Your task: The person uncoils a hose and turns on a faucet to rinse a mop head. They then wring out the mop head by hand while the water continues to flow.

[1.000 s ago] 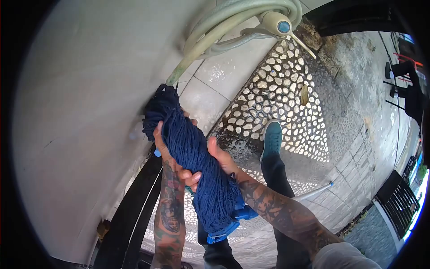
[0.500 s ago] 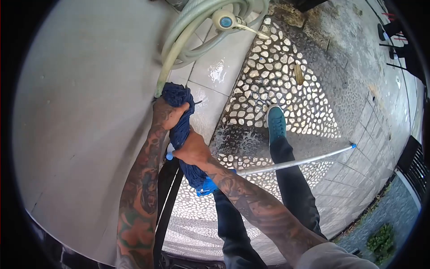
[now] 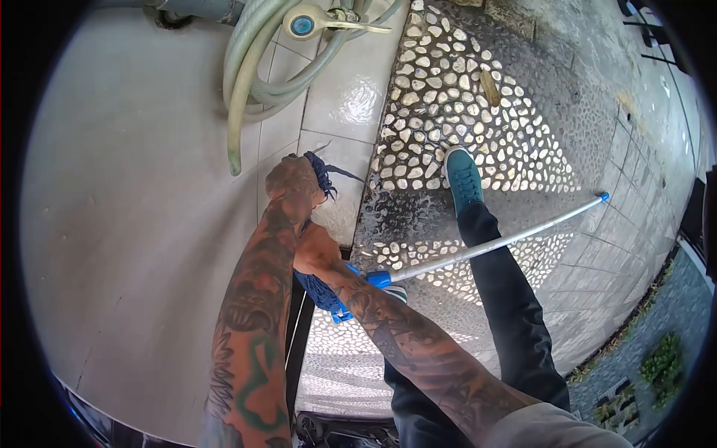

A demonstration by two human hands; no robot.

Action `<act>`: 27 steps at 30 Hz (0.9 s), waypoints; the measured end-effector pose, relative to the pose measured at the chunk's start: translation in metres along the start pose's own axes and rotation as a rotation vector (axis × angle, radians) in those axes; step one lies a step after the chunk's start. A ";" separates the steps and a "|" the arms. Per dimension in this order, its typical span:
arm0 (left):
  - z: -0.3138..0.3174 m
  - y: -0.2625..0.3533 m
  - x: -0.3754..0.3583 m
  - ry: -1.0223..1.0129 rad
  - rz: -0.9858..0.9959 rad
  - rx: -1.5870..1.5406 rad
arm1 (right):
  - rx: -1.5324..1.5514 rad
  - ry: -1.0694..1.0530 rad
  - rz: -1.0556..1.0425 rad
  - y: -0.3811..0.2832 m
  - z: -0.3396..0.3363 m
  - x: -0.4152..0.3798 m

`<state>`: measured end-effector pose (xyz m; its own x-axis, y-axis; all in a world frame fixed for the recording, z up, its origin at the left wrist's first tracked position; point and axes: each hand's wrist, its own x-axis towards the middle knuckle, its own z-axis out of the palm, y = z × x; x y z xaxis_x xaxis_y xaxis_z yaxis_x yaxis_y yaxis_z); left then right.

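Both of my hands grip a dark blue string mop head (image 3: 317,290). My left hand (image 3: 291,185) is closed round its far end, and loose strands poke out past the fingers. Just below, my right hand (image 3: 318,251) wraps round the middle, close to the left wrist. The bundle between them is mostly hidden by my hands and forearms. At the near end is a blue plastic mop clamp (image 3: 342,313), partly behind my right forearm. A silver mop handle (image 3: 485,246) with blue end pieces runs off to the right, passing across my leg.
A coiled pale green hose (image 3: 235,127) hangs by a tap (image 3: 302,27) beyond my hands. To the left is a light tiled wall (image 3: 134,187). A pebbled floor (image 3: 433,127) lies under my green shoe (image 3: 464,179). A grey pipe (image 3: 198,9) is at the top.
My left hand has turned over the mop's far end, covering more of it, and the bundle looks more twisted. Both hands are farther from the hose end. The camera view has shifted.
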<state>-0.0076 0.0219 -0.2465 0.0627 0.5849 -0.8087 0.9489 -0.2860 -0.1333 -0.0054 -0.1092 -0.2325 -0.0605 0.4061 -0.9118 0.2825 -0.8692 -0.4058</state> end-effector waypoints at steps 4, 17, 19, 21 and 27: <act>-0.001 -0.013 -0.003 -0.076 -0.035 -0.021 | 0.020 -0.083 -0.037 0.000 -0.005 -0.007; -0.004 -0.043 -0.022 -0.060 -0.092 -0.300 | 0.087 0.139 -0.277 -0.009 -0.012 -0.048; -0.003 -0.049 -0.031 -0.003 -0.085 -0.405 | 0.210 0.074 -0.335 -0.007 -0.017 -0.046; -0.004 -0.057 -0.041 0.059 -0.078 -0.541 | 0.162 -0.057 -0.238 -0.007 -0.020 -0.048; -0.020 -0.077 -0.070 -0.088 0.051 -1.729 | 0.109 0.010 -0.344 -0.002 -0.046 -0.051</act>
<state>-0.0785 0.0178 -0.1685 0.1411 0.5451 -0.8264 0.1581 0.8117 0.5624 0.0409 -0.1154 -0.1824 -0.1251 0.6819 -0.7206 0.1437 -0.7062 -0.6932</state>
